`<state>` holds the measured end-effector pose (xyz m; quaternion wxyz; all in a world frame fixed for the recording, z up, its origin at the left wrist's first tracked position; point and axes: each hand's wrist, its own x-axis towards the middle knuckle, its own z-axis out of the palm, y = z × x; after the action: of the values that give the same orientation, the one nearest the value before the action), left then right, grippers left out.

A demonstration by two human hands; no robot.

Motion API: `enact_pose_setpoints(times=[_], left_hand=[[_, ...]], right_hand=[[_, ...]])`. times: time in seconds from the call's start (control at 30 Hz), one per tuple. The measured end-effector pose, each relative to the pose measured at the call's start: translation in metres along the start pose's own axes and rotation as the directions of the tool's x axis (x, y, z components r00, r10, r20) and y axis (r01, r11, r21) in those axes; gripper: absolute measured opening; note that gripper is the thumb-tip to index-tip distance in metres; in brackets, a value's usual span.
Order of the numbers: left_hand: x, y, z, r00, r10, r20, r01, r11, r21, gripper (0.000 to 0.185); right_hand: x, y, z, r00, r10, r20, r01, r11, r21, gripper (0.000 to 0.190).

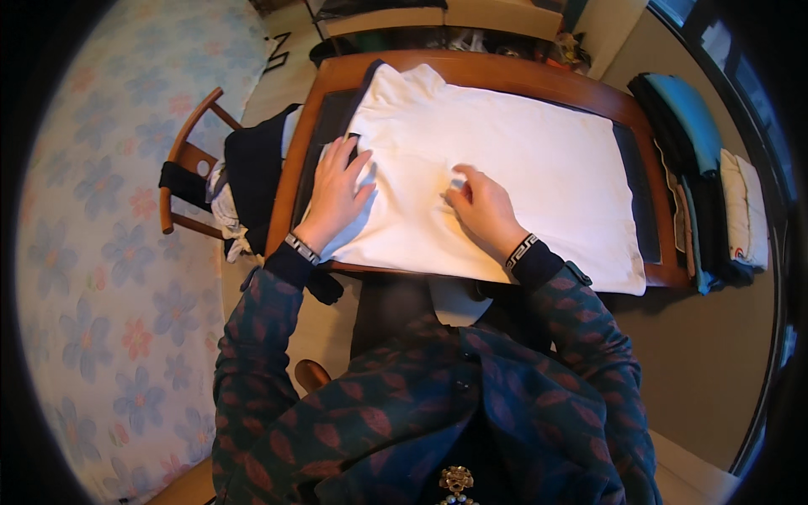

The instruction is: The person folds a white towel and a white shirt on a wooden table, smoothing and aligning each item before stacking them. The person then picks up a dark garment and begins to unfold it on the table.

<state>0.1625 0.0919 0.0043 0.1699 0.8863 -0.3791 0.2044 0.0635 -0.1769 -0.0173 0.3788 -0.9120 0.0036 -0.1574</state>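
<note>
A white cloth garment [530, 164] with a dark trim along its upper left edge lies spread over a wooden table [505, 66] with a dark inset top. Its lower edge hangs slightly over the table's near side. My left hand [339, 186] rests on the garment's left side beside the dark trim, fingers spread. Over the garment's middle is my right hand [481, 199], its fingers curled and slightly blurred; whether they pinch the fabric is not clear. Small wrinkles run through the cloth between both hands.
Left of the table stands a wooden chair [178, 151] piled with dark and light clothes [255, 164]. Folded clothes, among them a blue one [685, 120] and a cream one [745, 211], are stacked at the table's right. Farther left is a flowered bed cover [117, 252].
</note>
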Motion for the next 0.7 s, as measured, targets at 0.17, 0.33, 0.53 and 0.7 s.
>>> enact_pose_setpoints(times=[0.17,0.33,0.53,0.7], left_hand=[[-0.049,0.01,-0.012,0.966,-0.228,0.121,0.218,0.971,0.095,0.057],[-0.081,0.01,-0.018,0.945,-0.324,-0.036,0.324,0.946,-0.004,0.041],[-0.086,0.001,-0.014,0.904,-0.428,0.021,0.428,0.903,-0.037,0.035],[-0.094,0.0,-0.043,0.856,-0.515,-0.04,0.513,0.837,0.194,0.038]], right_hand=[[-0.049,0.017,-0.033,0.966,-0.239,0.098,0.253,0.951,-0.178,0.026],[-0.077,0.049,-0.067,0.982,-0.185,-0.026,0.164,0.92,-0.356,0.028],[-0.092,0.104,-0.116,0.976,-0.116,-0.184,0.022,0.894,-0.448,0.025],[-0.114,0.14,-0.162,0.958,0.056,-0.281,-0.19,0.858,-0.477,0.028]])
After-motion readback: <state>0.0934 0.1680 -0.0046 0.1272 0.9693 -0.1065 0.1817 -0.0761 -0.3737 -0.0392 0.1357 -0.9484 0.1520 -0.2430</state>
